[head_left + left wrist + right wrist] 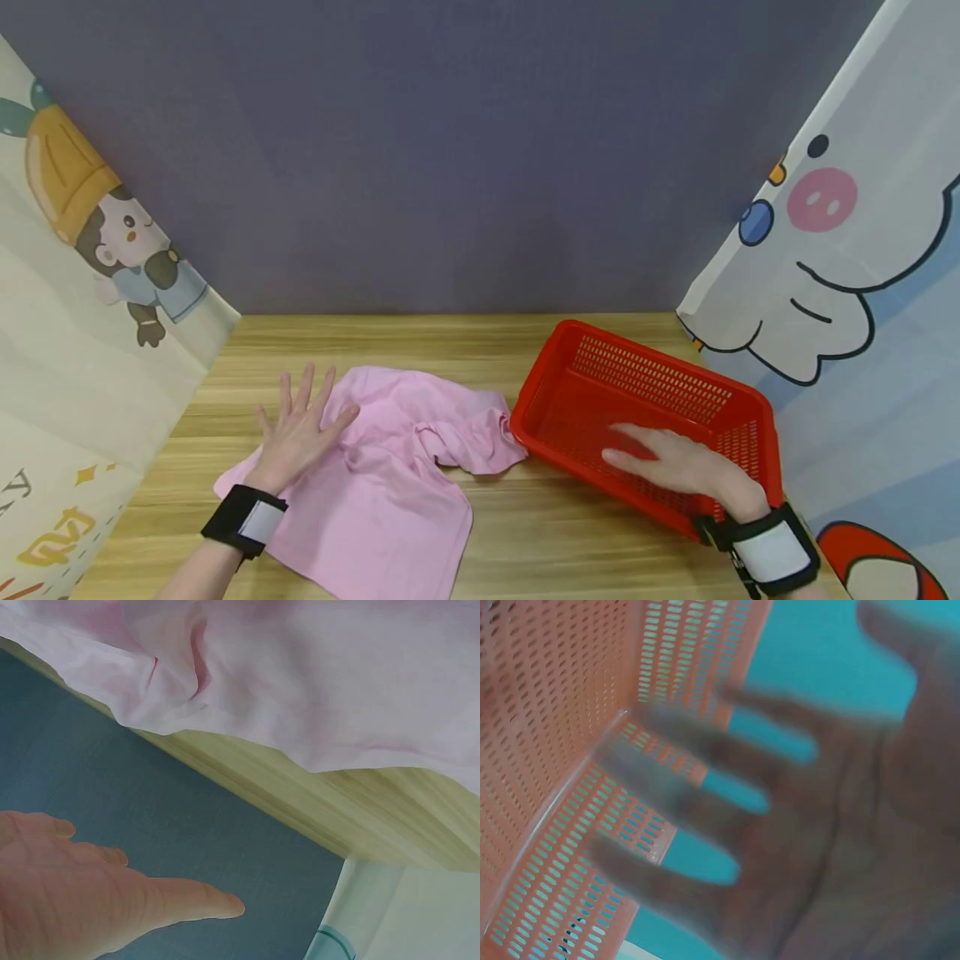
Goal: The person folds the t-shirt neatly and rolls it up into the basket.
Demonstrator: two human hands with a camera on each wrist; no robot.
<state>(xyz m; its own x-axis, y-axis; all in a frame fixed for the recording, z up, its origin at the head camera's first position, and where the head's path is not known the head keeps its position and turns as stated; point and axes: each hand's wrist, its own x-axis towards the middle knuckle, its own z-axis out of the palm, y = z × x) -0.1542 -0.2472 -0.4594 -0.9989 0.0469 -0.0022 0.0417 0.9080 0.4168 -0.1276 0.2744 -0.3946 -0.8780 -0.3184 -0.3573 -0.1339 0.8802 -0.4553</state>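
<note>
A pink cloth garment [390,508], partly crumpled, lies on the wooden table at left centre. My left hand [296,442] is over its left edge with fingers spread, holding nothing. In the left wrist view the pink cloth [315,682] fills the top, apart from the left thumb [195,898]. On the right stands a red plastic basket [652,371] with slotted walls and nothing inside. My right hand [682,462] is over the basket's near side, fingers extended. The right wrist view shows the right palm [832,825], blurred, with spread fingers in front of the basket wall [547,712].
The wooden table [510,533] ends at a dark grey panel [450,167] behind. A cartoon-printed white curtain [67,375] borders the left side and another printed curtain [847,333] the right. The cloth's right end is right by the basket's left corner.
</note>
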